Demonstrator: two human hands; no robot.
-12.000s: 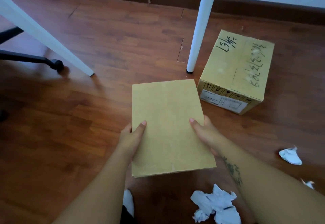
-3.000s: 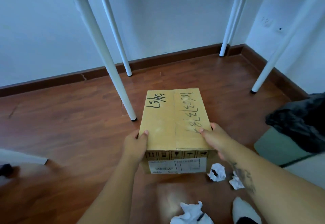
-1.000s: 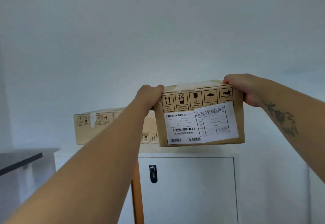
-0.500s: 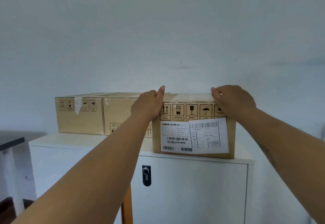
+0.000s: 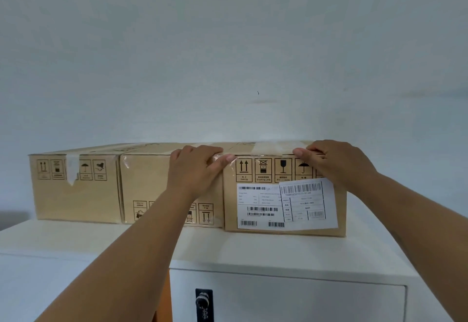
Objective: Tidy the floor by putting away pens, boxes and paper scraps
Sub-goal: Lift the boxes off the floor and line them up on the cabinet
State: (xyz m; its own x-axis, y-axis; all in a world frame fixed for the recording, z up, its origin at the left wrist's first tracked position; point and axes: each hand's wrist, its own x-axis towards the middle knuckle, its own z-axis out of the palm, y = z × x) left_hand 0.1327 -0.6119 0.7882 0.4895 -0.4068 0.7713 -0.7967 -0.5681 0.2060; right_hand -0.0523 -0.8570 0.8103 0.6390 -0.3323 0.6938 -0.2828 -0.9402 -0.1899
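1. On top of the white cabinet [image 5: 253, 250], at my 12 o'clock: three cardboard boxes in a row, standing on the flat top against the pale wall [image 5: 228, 56].
2. Right-hand box [image 5: 253, 200], at about 1 o'clock: upright, handling symbols printed along its upper front, two white shipping labels [image 5: 286, 205] with barcodes stuck below them, the right label overlapping the left. Clear tape runs over its top edge. Its left side touches the middle box.
3. Middle box [image 5: 144, 182], at 11 o'clock: its printed symbols sit low on the front, seemingly upside down; partly hidden behind my left forearm.
4. Left box [image 5: 76, 195], at 10 o'clock: symbols along the top, a strip of tape hanging over the front edge; it touches the middle box.
5. Left hand [image 5: 195, 169]: curled over the top left corner of the right-hand box, fingers on top, thumb along the front edge, gripping it.
6. Right hand [image 5: 336, 162]: curled over the top right corner of the same box, fingertips pressing the taped edge.
7. Cabinet front, at 6 o'clock: a white door with a dark combination lock [image 5: 203, 305].
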